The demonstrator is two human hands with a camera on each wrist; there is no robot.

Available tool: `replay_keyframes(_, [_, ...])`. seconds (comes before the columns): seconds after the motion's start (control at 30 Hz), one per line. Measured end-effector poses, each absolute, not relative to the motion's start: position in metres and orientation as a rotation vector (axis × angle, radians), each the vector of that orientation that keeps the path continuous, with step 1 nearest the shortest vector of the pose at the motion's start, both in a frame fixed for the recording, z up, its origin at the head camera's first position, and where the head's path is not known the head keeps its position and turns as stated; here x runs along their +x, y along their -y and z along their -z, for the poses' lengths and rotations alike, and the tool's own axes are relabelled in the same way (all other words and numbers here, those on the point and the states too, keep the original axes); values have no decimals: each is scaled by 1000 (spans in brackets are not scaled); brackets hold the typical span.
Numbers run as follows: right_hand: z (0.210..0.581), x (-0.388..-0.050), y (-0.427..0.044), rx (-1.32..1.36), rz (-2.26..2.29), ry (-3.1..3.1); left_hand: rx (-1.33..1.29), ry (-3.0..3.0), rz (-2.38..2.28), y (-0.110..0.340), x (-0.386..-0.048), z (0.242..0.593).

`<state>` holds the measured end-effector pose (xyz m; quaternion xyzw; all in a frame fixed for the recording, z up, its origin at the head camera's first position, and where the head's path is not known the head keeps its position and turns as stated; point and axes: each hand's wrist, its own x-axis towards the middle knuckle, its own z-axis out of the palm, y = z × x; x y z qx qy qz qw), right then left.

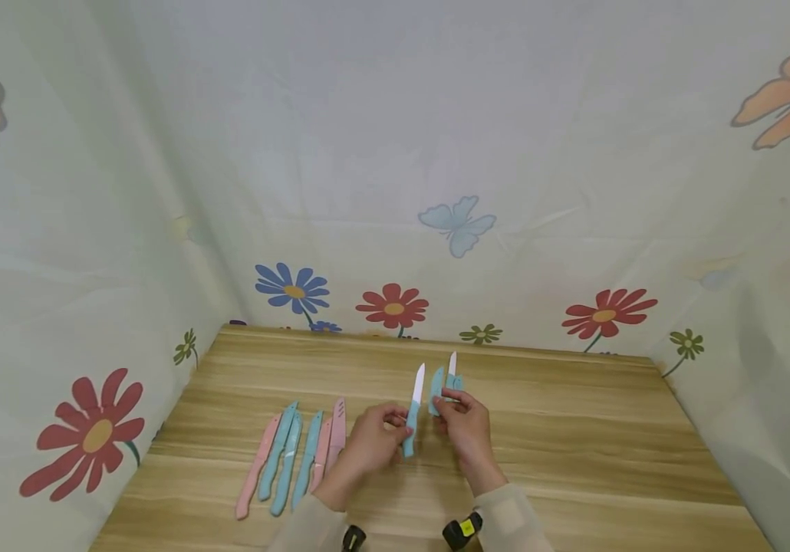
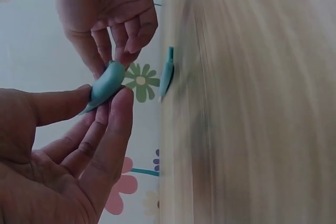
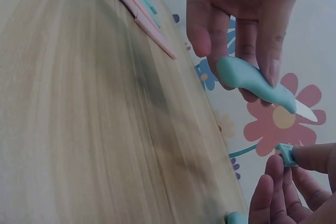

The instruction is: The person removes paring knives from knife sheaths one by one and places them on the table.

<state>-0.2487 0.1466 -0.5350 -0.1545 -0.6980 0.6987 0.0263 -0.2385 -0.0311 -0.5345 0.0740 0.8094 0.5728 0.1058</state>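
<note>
In the head view my left hand (image 1: 377,435) pinches the light blue handle of a paring knife (image 1: 412,422), its white blade pointing up and away. To its right, my right hand (image 1: 467,429) holds a light blue knife sheath (image 1: 436,392) between thumb and fingers. Knife and sheath are apart, side by side above the table. The right wrist view shows the knife (image 3: 257,83) with its blade bare, and the sheath (image 3: 286,156) in the right fingers. Just beyond the right hand lies another white-bladed knife (image 1: 452,363) with a light blue piece beside it, partly hidden.
On the wooden table (image 1: 574,445), left of my hands, lies a row of several sheathed knives, among them a pink knife (image 1: 257,468) and a blue knife (image 1: 288,468). My left forearm partly covers the row's right end. A flowered cloth (image 1: 367,153) hangs behind and at both sides.
</note>
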Motion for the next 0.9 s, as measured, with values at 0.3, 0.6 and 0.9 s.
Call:
replay_keyframes(0.3, [542, -250, -142, -457, -2168, 2153, 182, -2532, -1556, 25, -260, 540])
replay_keyframes(0.6, [553, -254, -133, -466, -2166, 2151, 120, -2467, -1545, 21, -273, 549])
replay_keyframes(0.9, [564, -257, -128, -452, -2133, 2151, 37, -2442, -1511, 14, -286, 552])
